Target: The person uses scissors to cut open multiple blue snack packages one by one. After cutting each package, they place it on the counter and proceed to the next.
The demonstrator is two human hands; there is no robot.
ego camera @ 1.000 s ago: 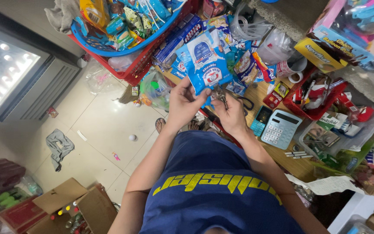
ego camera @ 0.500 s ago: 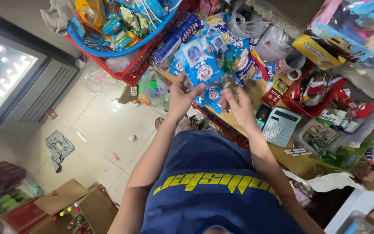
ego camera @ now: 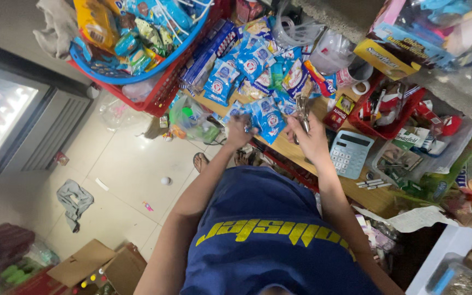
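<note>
blue sachet strips (ego camera: 266, 112) lie fanned on the wooden counter (ego camera: 296, 153) at frame centre, spread for reach. left hand (ego camera: 240, 131) pinches one strip's edge; right hand (ego camera: 312, 139) grips a metal tool (ego camera: 302, 109), calculator (ego camera: 350, 154) just beside.

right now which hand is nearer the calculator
Right. The right hand is just beside the calculator, at its left edge, gripping a metal tool. The left hand is further off, on the blue packets.
</note>
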